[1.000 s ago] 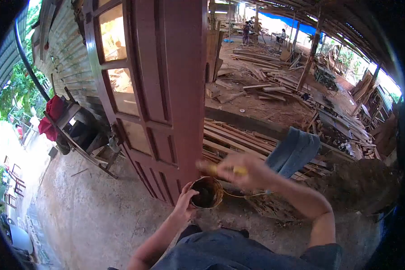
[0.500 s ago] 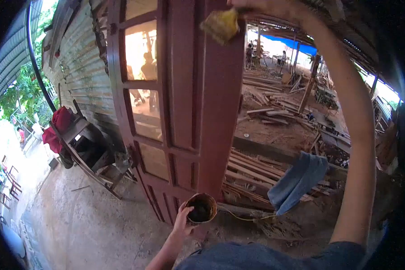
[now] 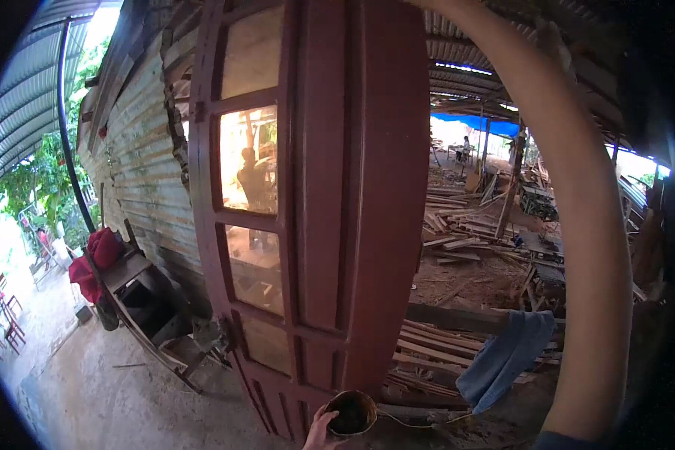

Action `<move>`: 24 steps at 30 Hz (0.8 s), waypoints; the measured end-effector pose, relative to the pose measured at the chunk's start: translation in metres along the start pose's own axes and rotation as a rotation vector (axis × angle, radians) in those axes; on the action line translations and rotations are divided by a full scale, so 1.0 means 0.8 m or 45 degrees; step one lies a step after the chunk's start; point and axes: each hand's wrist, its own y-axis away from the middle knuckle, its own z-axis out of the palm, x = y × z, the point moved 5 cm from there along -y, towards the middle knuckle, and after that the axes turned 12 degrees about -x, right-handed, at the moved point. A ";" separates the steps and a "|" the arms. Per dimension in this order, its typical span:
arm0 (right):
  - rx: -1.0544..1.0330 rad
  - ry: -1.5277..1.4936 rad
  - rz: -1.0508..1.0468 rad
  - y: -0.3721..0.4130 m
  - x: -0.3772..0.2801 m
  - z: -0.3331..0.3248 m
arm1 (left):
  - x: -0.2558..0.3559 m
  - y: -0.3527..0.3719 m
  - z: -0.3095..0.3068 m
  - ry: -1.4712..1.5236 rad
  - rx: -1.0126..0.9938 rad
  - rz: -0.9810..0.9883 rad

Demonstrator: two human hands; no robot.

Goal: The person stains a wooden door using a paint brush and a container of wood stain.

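Observation:
A tall reddish-brown wooden door (image 3: 386, 187) with glass panes (image 3: 249, 161) stands upright before me. Low at its foot, my left hand (image 3: 321, 431) grips a round, stained pot (image 3: 366, 421) by its rim, thumb over the edge. The inside of the pot looks dark. My right arm (image 3: 589, 225) reaches up along the right side and over the top of the view. The right hand itself lies beyond the upper edge, so whatever it holds is hidden.
A dark wooden frame with red cloth (image 3: 86, 279) leans by the corrugated metal wall (image 3: 139, 165). Behind the door lie stacked planks (image 3: 435, 349) and a blue-grey cloth (image 3: 506, 360). A distant person (image 3: 466, 146) is under the shed roof. Chairs (image 3: 11, 330) are at far left.
My view has tilted upward, so the door and pot appear lower. The right hand with its yellow sponge-like piece has passed out of sight at the top. My left hand still holds the pot.

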 end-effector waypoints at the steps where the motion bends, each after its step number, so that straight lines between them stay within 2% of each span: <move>1: -0.218 0.070 0.017 0.003 -0.010 0.004 | -0.003 -0.004 -0.001 0.001 0.001 -0.008; 4: -0.204 -0.026 -0.108 0.039 -0.054 -0.027 | -0.037 -0.003 -0.004 0.020 0.020 -0.082; 7: -0.357 -0.028 -0.232 0.095 -0.117 -0.062 | -0.053 0.007 0.007 -0.008 0.044 -0.157; 9: -0.285 0.017 -0.267 0.153 -0.169 -0.046 | -0.052 0.006 0.015 -0.050 0.055 -0.190; 10: -0.127 0.012 -0.226 0.187 -0.214 -0.072 | -0.053 0.003 0.020 -0.014 -0.034 -0.143; 11: -0.202 0.149 -0.293 0.217 -0.254 -0.080 | -0.052 0.003 0.025 0.024 -0.121 -0.088; 12: -0.335 -0.011 -0.467 0.250 -0.291 -0.091 | -0.051 0.005 0.029 0.024 -0.105 -0.104; 13: -0.230 -0.115 -0.483 0.280 -0.324 -0.108 | -0.048 0.008 0.033 -0.007 -0.078 -0.118; 14: -0.241 -0.195 -0.630 0.306 -0.353 -0.122 | -0.049 0.012 0.034 -0.037 -0.051 -0.132; 17: -0.375 -0.478 -0.729 0.362 -0.408 -0.169 | -0.053 0.014 0.031 0.022 -0.134 -0.083; 18: -0.443 -0.699 -0.760 0.377 -0.418 -0.173 | -0.052 0.015 0.033 0.047 -0.182 -0.050; 19: -0.505 -0.918 -0.792 0.385 -0.425 -0.175 | -0.047 0.022 0.039 0.033 -0.169 -0.040; 20: -0.502 -0.934 -0.792 0.371 -0.413 -0.180 | -0.046 0.024 0.040 0.038 -0.154 -0.045; 22: -0.758 -1.143 -0.538 0.309 -0.342 -0.167 | -0.045 0.027 0.038 -0.034 -0.049 -0.059; 23: -0.765 -1.150 -0.540 0.299 -0.295 -0.154 | -0.045 0.026 0.040 -0.029 -0.045 -0.067; 24: -0.495 -0.884 -0.424 0.278 -0.250 -0.132 | -0.045 0.026 0.040 -0.087 -0.015 -0.073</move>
